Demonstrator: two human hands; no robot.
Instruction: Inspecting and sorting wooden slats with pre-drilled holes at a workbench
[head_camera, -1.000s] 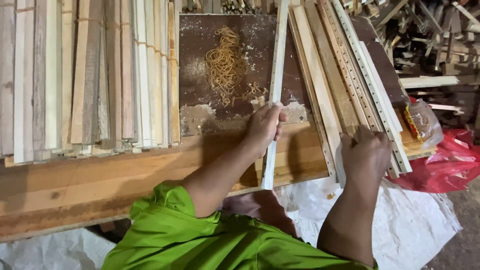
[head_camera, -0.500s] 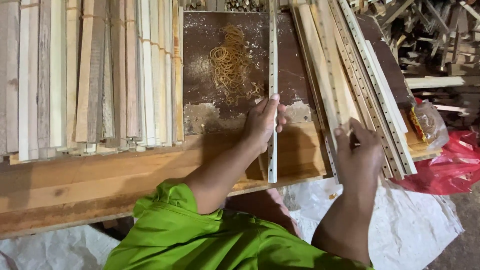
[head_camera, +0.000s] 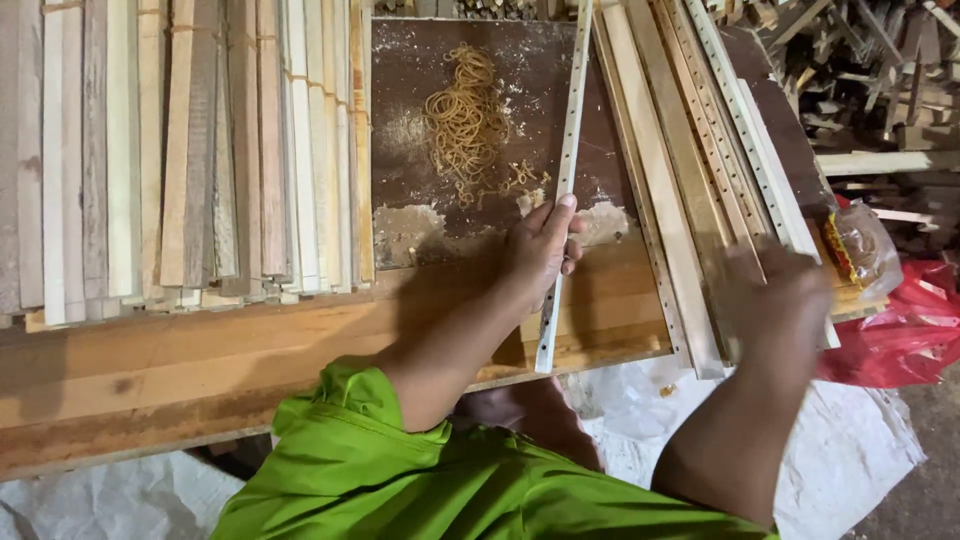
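Centre frame, the left hand grips one long pale perforated wooden strip. The blurred right hand, grip unclear, reaches the unsorted strip pile; bundled slats lie upper left.

Woodworking shop: my plank desk carries bundled wooden slats at left, drilled strips at right, scrap offcuts heaped far right.
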